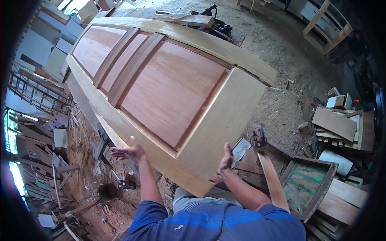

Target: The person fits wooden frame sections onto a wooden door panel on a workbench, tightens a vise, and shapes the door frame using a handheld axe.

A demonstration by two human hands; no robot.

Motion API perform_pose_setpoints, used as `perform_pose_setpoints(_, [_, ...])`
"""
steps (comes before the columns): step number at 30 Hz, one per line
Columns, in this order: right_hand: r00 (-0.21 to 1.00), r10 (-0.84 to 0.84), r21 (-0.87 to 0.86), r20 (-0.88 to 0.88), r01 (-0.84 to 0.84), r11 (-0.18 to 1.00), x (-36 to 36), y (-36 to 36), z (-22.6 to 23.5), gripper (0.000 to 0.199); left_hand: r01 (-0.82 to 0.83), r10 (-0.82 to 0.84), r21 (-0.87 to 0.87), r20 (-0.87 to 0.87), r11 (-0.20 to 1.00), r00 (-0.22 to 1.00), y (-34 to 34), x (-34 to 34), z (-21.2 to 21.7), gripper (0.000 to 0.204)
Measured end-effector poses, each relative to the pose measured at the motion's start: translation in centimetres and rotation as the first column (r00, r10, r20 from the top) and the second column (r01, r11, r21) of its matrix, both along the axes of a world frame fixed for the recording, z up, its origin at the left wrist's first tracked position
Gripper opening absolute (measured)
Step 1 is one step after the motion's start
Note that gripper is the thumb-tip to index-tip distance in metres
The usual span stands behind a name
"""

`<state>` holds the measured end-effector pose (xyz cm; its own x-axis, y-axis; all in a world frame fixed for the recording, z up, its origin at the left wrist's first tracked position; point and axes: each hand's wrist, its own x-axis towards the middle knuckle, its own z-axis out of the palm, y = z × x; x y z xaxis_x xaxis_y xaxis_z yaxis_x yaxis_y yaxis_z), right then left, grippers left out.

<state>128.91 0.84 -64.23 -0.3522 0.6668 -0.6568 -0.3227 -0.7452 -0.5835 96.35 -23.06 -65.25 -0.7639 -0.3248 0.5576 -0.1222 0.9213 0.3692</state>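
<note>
A large wooden panel door (225, 108) lies in front of me, running from my lap to the far left. Pale rails and stiles frame its reddish panels, with darker strips between them. My left hand (130, 152) is beside the door's left long edge, its fingers spread and thumb up, holding nothing. At the near right end, my right hand (225, 162) is by the edge of the pale end rail. Its thumb points up, apart from the wood; the other fingers are mostly hidden, so a grip cannot be made out.
Wood scraps (40, 140) and shavings crowd the left side. A red-and-black power tool (127, 180) sits on the floor at lower left. To the right are a wooden frame with a green worn panel (304, 182) and stacked boards (335, 122). A plank (181, 20) lies beyond the door.
</note>
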Motion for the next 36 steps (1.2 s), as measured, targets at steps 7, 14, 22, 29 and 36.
perform_pose_setpoints(7, [0.979, 0.178, 0.103, 0.099, -0.188, 0.977, -0.8, -0.5, -3.3, 0.073, -0.011, 0.009, -0.116, -0.018, 0.993, 1.000, -0.5, -2.1, -1.2, 0.100])
perform_pose_setpoints(14, [0.475, 0.705, 0.078, 0.527, -0.853, 0.517, 3.0, 5.3, -4.6, 0.102, 0.011, -0.049, -0.286, -0.127, 0.958, 0.991, -1.6, -2.6, -2.9, 0.050])
perform_pose_setpoints(22, [-0.667, 0.538, -0.193, 0.516, -0.702, -0.686, -3.2, 18.7, 3.0, 0.076, -0.010, 0.017, -0.232, 0.026, 0.973, 1.000, 0.5, -1.7, -1.5, 0.048])
perform_pose_setpoints(29, [0.054, 0.463, 0.273, 0.885, -0.865, -0.421, -15.7, 30.8, 9.0, 0.035, 0.168, -0.101, -0.232, 0.277, 0.958, 0.956, 9.6, 2.5, -1.1, 0.063])
perform_pose_setpoints(36, [0.635, 0.330, 0.715, 0.698, -0.640, -0.281, -25.2, 48.5, 9.5, 0.024, 0.541, -0.589, 0.235, 0.312, 0.808, 0.745, 34.2, 9.9, 2.6, 0.076])
